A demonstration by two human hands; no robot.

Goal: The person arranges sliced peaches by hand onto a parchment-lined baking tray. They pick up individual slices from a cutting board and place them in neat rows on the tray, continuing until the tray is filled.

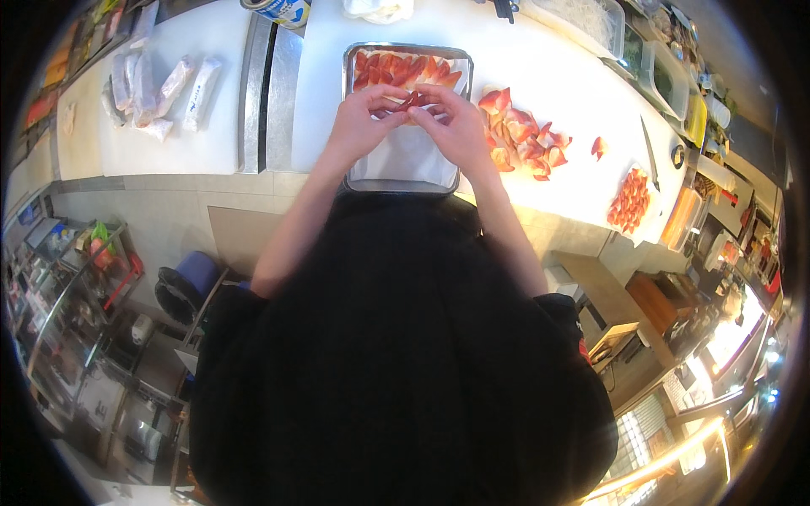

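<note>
Between the fingertips of my left hand [364, 123] and my right hand [454, 123] is a dark red piece of what looks like surf clam meat [411, 100]. Both hands are over a metal tray [405, 188] lined with white paper [405, 161]. Red-tipped clam pieces [405, 69] lie in overlapping rows at the tray's far end, while bare lining shows at its near end. Right of the tray, a loose pile of similar pieces [525, 136] rests on the white board, with a single piece [598, 148] apart from it.
A knife [650, 155] lies at the right, beside a black ring-shaped item [678, 156] and a batch of small red pieces [629, 201]. Plastic containers [664, 79] line the far right edge. Several wrapped packets [142, 88] occupy the left board, and a can [281, 11] stands at the back.
</note>
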